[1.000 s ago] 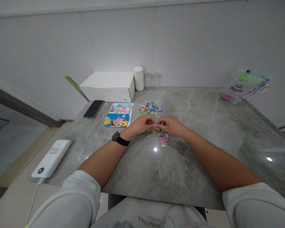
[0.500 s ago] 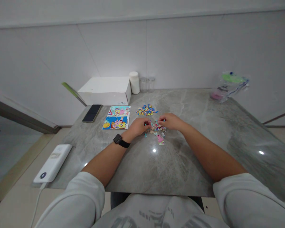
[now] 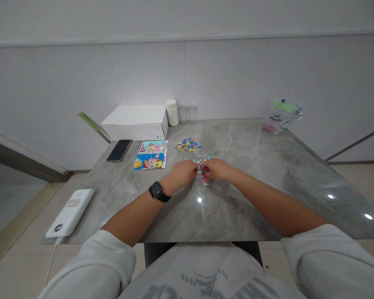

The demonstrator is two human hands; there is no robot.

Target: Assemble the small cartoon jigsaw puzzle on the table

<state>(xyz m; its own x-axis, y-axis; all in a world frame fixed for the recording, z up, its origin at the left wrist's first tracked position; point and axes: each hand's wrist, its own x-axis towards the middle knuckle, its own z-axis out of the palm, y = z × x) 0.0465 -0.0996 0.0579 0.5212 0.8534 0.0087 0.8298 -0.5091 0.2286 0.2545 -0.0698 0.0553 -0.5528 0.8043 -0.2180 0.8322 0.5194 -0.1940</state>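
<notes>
My left hand (image 3: 186, 171) and my right hand (image 3: 218, 169) face each other over a small heap of jigsaw pieces (image 3: 200, 161), mostly pale and multicoloured. Both hands have curled fingers, their tips in among the pieces; whether a piece is pinched in either is too small to see. A joined pink bit of the puzzle (image 3: 205, 180) lies on the near side of the heap, partly covered by my right fingers. Farther back is a second pile of blue and yellow pieces (image 3: 188, 144). A colourful cartoon picture sheet (image 3: 150, 155) rests to the left.
The grey marbled table (image 3: 237, 216) carries a phone (image 3: 119, 150), a white box (image 3: 136, 122), a white bottle (image 3: 172, 112) and two clear jars (image 3: 187, 114) along the back. A plastic bag (image 3: 282, 116) sits back right. A white corded device (image 3: 71, 212) lies at the left edge.
Both hands have come closer together and slightly nearer to me, covering more of the heap. The camera view has also shifted, so the background sits a little differently.
</notes>
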